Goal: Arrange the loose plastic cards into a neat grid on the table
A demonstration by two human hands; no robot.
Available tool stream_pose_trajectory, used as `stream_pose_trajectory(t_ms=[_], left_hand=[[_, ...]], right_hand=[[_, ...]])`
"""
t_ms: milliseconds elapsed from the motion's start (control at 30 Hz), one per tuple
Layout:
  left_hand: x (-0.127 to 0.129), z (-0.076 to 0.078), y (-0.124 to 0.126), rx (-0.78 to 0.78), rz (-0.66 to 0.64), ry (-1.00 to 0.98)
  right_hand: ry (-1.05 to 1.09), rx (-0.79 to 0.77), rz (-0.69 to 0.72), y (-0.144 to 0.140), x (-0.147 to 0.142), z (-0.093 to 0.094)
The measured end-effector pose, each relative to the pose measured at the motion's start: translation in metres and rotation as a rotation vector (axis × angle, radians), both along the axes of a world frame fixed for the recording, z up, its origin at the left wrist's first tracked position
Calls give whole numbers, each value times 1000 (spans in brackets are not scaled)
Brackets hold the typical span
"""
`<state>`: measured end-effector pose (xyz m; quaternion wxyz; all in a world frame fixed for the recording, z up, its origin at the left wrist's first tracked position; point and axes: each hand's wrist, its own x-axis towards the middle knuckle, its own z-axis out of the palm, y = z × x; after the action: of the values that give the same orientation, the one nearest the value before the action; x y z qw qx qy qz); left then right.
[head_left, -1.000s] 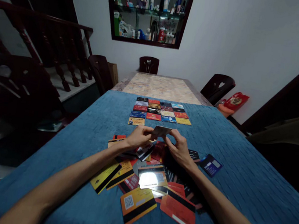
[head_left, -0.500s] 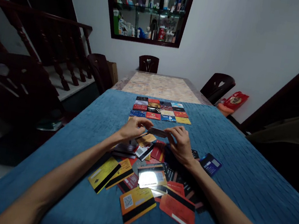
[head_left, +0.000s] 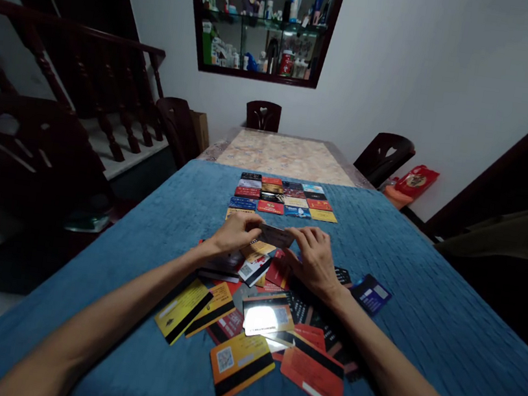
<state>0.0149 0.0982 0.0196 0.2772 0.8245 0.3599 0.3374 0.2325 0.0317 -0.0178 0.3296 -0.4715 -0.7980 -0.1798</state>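
Note:
Between both hands, above the pile, I see a dark plastic card (head_left: 275, 235), tilted up with its face toward me. My left hand (head_left: 235, 232) pinches its left end with thumb and fingers. At its right end my right hand (head_left: 313, 255) grips it the same way. Below lies a loose pile of cards, among them an orange card with a QR code (head_left: 241, 366), a red-orange card (head_left: 314, 373), a yellow card (head_left: 183, 310) and a shiny card (head_left: 268, 314) catching glare. Beyond the hands, cards (head_left: 270, 207) lie in neat rows, with one orange card (head_left: 240, 213) starting a nearer row.
A blue cloth (head_left: 137, 259) covers the near part of the table, and a patterned tabletop (head_left: 286, 155) shows beyond it. Dark chairs (head_left: 262, 116) stand around. To the right of the pile lies a blue card (head_left: 371, 294). A glass-shelved cabinet (head_left: 264, 22) is set in the wall.
The held card has tipped up to show more of its face. My left hand has closed onto its left end, and the view has shifted slightly.

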Motion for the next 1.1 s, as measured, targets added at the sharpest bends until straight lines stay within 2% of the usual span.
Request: stream_pose_trajectory(t_ms=[333,800,967,1100], left_hand=[[-2,-1,2,-47,8,-38],[-1,-11,8,-176,-23,-163],[-1,-11,5,-73,23,-135],[-2,-9,3,43,69,-58]], right_hand=[[-4,71,-41,1,-2,-5],[-133,242,-79,4,-3,0],[-161,241,-56,5,-2,4],[-182,183,-37,7,0,9]])
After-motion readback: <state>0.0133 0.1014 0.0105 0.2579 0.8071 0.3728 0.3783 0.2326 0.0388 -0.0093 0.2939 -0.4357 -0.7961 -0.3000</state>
